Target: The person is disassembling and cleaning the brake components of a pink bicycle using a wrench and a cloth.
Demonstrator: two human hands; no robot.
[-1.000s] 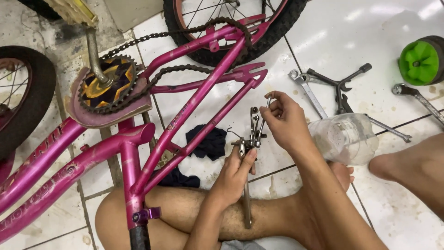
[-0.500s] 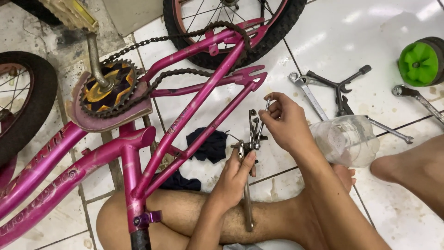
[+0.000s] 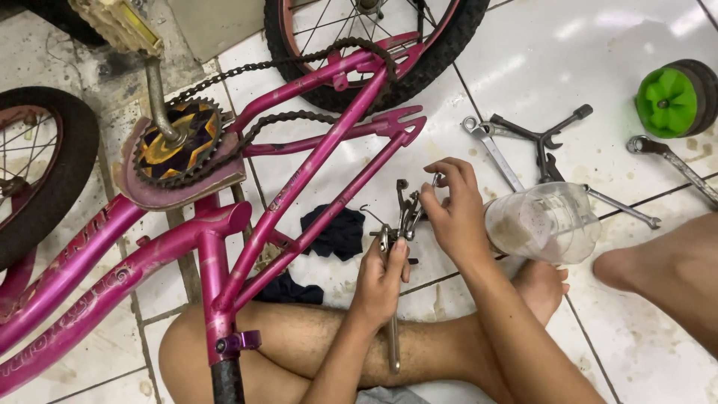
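You sit on the tiled floor [image 3: 658, 314] with your legs crossed, and both hands work on a small metal brake part [image 3: 407, 213] just above your shin. Your left hand [image 3: 381, 280] is closed around a long metal tool [image 3: 393, 340]; its handle runs down across your leg, and its head meets the brake part from below. Your right hand [image 3: 456, 213] is closed on the upper side of the same part, and the fingertips pinch something small there. I cannot tell if it is a nut, a bolt or a cable end.

The part hangs in the air, held only by your two hands, just beside the rear stays of the pink bicycle [image 3: 299, 179], which lies upside down in front of you.

Some things can go wrong from here, in my judgement. The small piece in your right fingertips can slip, because the grip is only a pinch; then it may roll under the frame or into the dark cloth [image 3: 333, 232] on the floor. The tool can jump off the part if it sits crooked, and your leg is directly under it. The clear plastic jar [image 3: 542, 221] lies on its side, touching your right wrist, so a quick move of the arm can push it away. The wrenches [image 3: 523, 146] lie behind it, near but apart, and the loose chain [image 3: 262, 135] hangs close to your work.
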